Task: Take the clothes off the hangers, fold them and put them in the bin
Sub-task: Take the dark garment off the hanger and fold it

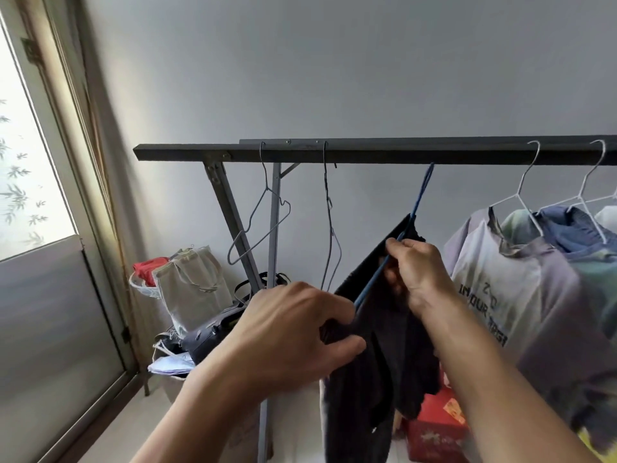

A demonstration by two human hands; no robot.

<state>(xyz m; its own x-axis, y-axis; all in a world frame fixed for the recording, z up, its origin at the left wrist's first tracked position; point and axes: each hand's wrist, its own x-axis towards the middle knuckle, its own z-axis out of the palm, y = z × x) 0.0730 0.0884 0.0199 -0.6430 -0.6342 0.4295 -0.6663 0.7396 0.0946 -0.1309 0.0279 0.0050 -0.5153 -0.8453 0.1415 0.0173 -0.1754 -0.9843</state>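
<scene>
Nearest to the camera, the left hand [293, 332] is gripping an edge of the dark, almost black cloth garment [377, 362], with fingers and thumb curled tightly around the fabric, below the long dark metal rail [334, 153] of the clothes rack. A little further, the right hand [417, 272] is pinching the sloping arm of the thin blue wire hanger [414, 212], which is carrying this garment. The hook of this hanger is reaching up to just under the rail; I cannot tell if it is hooked on. I judge that the person is taking this garment off its hanger, so folding is not yet begun for it. Under the rail toward its free end, two bare grey wire hangers [257, 225] are hanging, so probably two pieces are already done. Toward the other end of the rail, a pale grey printed shirt [500, 289] and a blue-green garment [574, 235] are waiting on white hangers [521, 198]. Which container is the bin, I cannot tell.
</scene>
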